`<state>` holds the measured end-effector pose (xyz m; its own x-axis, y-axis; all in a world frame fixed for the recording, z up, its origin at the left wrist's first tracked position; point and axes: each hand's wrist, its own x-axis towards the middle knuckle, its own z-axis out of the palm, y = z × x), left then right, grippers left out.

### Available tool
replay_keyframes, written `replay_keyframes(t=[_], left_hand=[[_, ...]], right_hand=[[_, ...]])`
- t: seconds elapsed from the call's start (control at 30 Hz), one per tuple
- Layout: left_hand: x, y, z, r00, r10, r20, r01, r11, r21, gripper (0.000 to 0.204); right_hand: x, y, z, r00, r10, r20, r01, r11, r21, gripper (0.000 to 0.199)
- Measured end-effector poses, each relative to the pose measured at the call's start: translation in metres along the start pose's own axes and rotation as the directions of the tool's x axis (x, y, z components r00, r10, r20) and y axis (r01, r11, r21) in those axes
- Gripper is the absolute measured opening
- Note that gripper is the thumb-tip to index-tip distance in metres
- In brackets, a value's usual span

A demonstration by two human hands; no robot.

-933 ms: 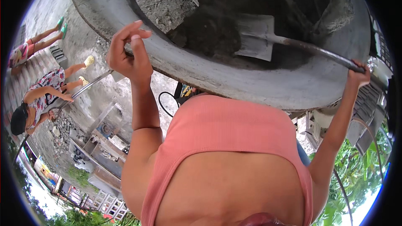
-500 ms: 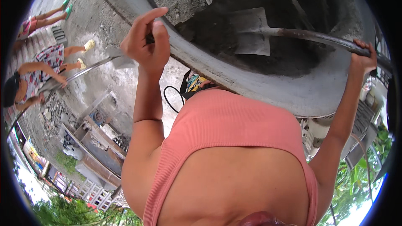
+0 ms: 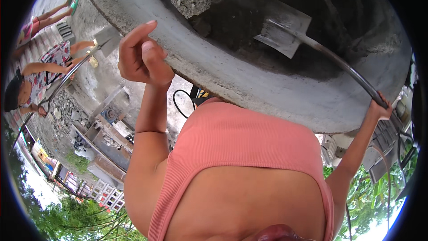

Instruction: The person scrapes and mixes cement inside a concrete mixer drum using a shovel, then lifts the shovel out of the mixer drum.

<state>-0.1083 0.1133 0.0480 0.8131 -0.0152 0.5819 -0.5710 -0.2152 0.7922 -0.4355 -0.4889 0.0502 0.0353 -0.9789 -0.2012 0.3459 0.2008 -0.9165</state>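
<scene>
One square shovel (image 3: 306,40) is sitting in the closed right hand (image 3: 382,108); the left hand (image 3: 145,60) is hovering half-open, holding nothing.

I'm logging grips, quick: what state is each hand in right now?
Left hand: half open, loosely curled, nothing visible in it.
Right hand: closed, holding the grey, square-bladed metal shovel.

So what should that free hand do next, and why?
Perhaps bring the left hand over to the shovel's handle. Only the right hand grips it, well away from the blade inside the big grey basin, and the left is loosely curled with nothing visible in it.
</scene>
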Motion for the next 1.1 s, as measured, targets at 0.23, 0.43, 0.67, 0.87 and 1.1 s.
replay_keyframes(t=[0.23, 0.43, 0.67, 0.87, 1.1], left_hand=[[-0.005, 0.004, 0.003, 0.999, -0.018, -0.034, 0.017, 1.0, -0.026, 0.029], [-0.006, 0.007, 0.004, 1.0, -0.016, -0.025, 0.015, 1.0, -0.019, 0.03], [-0.005, 0.002, 0.004, 1.0, 0.012, -0.003, -0.012, 1.0, 0.008, 0.029], [-0.004, 0.002, 0.002, 1.0, 0.01, 0.024, -0.01, 1.0, 0.016, 0.028], [-0.006, -0.005, 0.007, 0.998, 0.03, -0.056, -0.033, 0.998, -0.058, 0.028]], right_hand=[[-0.158, 0.102, 0.124, 0.946, 0.223, 0.236, -0.204, 0.974, -0.101, 0.013], [-0.22, 0.083, 0.143, 0.78, 0.267, 0.566, -0.285, 0.957, -0.059, 0.017], [-0.259, 0.066, 0.114, 0.816, 0.244, 0.524, -0.097, 0.951, -0.293, 0.024], [-0.291, 0.052, 0.071, 0.746, 0.191, 0.638, -0.013, 0.962, -0.274, 0.023], [-0.306, 0.056, 0.066, 0.908, -0.004, 0.418, 0.204, 0.877, -0.436, 0.027]])
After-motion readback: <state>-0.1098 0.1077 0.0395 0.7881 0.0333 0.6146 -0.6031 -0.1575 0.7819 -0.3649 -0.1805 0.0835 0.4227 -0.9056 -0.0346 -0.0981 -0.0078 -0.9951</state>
